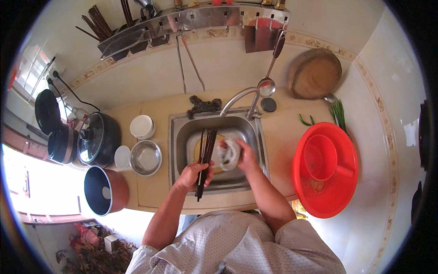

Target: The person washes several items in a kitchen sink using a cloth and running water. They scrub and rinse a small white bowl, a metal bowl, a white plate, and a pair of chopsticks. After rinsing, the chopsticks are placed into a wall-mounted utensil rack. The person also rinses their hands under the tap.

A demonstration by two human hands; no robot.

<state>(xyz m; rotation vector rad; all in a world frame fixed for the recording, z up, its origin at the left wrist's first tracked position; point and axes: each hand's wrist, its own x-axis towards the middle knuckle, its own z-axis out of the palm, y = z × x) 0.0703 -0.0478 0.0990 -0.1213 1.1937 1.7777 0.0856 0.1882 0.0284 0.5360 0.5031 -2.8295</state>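
Observation:
My left hand (pixel 192 175) grips a bundle of dark chopsticks (pixel 208 148) near its lower end, held slanted over the stainless steel sink (pixel 180 150). In my right hand (pixel 247 158) is a whitish, wet-looking cloth (pixel 230 156), slightly blurred. The cloth sits just right of the chopsticks, apart from them. Partly hidden behind both hands, a round yellowish thing (pixel 197 148) lies in the sink; I cannot tell exactly what it is. The curved metal faucet (pixel 239 95) arches over the sink's back edge, and no running water can be made out.
White bowls (pixel 142 126), a steel bowl (pixel 146 157), an inner pot (pixel 114 191) and a black cooker (pixel 102 140) stand left. A red basin (pixel 325 198) holding a red dipper (pixel 320 157) is at right. A dark scrubber (pixel 205 105) lies behind the sink; a ladle (pixel 267 87) hangs above.

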